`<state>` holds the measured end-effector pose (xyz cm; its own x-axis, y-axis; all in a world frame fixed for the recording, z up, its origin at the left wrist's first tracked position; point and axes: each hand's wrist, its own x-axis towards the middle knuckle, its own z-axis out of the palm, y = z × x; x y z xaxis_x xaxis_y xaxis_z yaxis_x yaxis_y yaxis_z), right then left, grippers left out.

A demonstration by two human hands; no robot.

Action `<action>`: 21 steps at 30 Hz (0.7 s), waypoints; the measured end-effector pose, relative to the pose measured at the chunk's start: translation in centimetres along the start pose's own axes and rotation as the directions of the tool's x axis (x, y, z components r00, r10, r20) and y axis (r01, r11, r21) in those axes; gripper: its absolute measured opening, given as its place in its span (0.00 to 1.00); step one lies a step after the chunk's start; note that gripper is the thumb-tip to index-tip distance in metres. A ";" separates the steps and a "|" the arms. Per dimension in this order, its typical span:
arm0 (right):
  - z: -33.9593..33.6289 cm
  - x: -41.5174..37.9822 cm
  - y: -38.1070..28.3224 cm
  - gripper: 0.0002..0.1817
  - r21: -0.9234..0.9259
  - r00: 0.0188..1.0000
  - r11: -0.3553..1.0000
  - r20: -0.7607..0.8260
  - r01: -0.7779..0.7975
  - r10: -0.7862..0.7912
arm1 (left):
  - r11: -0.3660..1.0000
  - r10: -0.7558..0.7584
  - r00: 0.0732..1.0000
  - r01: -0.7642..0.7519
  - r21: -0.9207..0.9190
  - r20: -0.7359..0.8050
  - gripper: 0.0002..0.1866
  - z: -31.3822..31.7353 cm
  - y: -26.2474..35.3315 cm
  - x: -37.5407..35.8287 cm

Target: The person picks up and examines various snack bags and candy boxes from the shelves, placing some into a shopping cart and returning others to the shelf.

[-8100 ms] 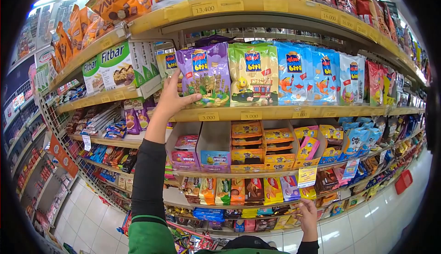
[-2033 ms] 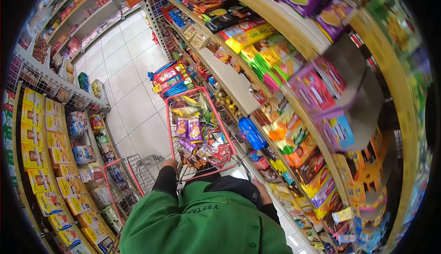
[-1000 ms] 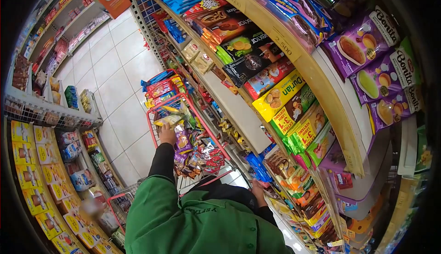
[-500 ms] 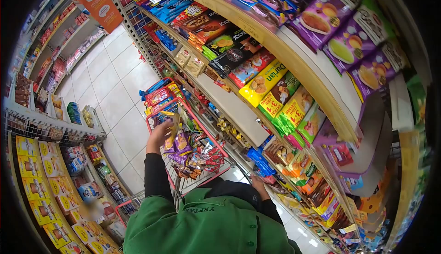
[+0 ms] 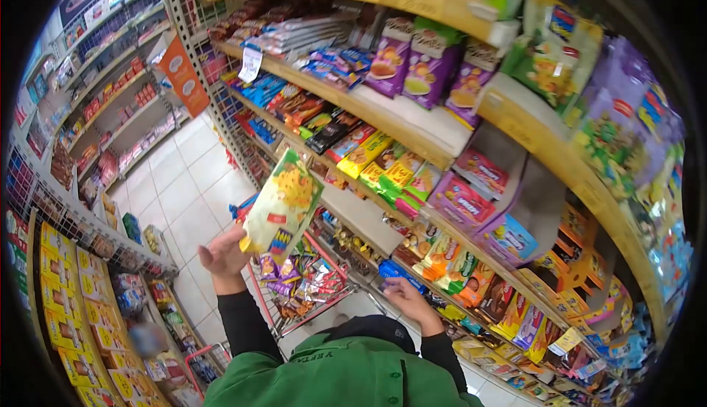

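My left hand [image 5: 227,255] holds a green and pale yellow snack packet [image 5: 282,204] by its lower left corner, raised above the shopping cart [image 5: 338,256]. Several colourful packets [image 5: 298,280] lie in the cart basket under it. To the right of the cart handle, my right hand [image 5: 405,298] is in the air with its fingers partly curled and apart, holding nothing. Blue packets [image 5: 401,271] on a low shelf are nearest to it.
Stocked shelves [image 5: 412,131] with purple, yellow and green packets curve along the right side. Yellow boxes [image 5: 62,300] line the lower left. Pale floor tiles [image 5: 173,179] run between the shelves, and an orange sign [image 5: 184,79] hangs at the aisle end.
The snack packet has come up out of the cart in my left hand. My right hand has left the cart handle and moved up. The view has shifted, showing more of the upper shelves.
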<state>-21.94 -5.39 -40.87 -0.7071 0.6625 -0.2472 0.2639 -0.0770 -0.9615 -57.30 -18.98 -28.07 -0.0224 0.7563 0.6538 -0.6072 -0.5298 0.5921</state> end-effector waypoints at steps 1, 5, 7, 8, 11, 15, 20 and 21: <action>-0.1 -0.7 -2.0 0.24 0.063 0.998 0.996 0.007 0.065 -0.066 | 1.000 0.029 0.996 -0.029 -0.010 0.079 0.45 1.3 -0.5 1.0; -0.8 -3.4 -8.0 0.28 0.226 0.940 0.913 -0.071 0.340 -0.332 | 0.938 0.020 0.997 0.007 -0.346 0.074 0.48 6.7 -4.4 3.0; -1.6 -4.4 -9.0 0.32 0.230 0.893 0.863 -0.115 0.449 -0.434 | 0.884 -0.105 0.983 0.022 -0.466 -0.153 0.48 10.1 -6.9 3.5; -2.0 -5.0 -9.6 0.33 0.350 0.895 0.827 -0.092 0.440 -0.437 | 0.853 -0.160 0.976 0.063 -0.518 -0.146 0.49 11.1 -8.0 3.6; -2.9 -7.0 -10.2 0.35 0.672 0.901 0.668 0.005 0.319 -0.435 | 0.753 -0.317 0.948 0.259 -0.605 0.012 0.50 11.4 -11.7 2.5; -2.5 -9.9 -9.7 0.32 0.796 0.961 0.569 -0.056 0.206 -0.270 | 0.517 -0.343 0.915 0.374 -0.770 0.214 0.49 14.2 -13.2 4.3; -3.0 -12.1 -8.7 0.25 0.636 0.878 0.621 -0.432 0.458 -0.204 | 0.652 -0.601 0.795 0.428 -0.626 -0.083 0.36 15.5 -14.9 5.7; -3.4 -12.3 -8.1 0.24 0.594 0.857 0.643 -0.471 0.483 -0.209 | 0.696 -0.612 0.776 0.438 -0.569 -0.151 0.34 15.8 -15.5 5.6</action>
<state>-13.16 -10.44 -29.65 -0.3520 0.9349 0.0457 -0.5620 -0.1720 -0.8090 -35.51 -12.57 -26.14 0.2340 0.9694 0.0743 -0.8845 0.1805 0.4303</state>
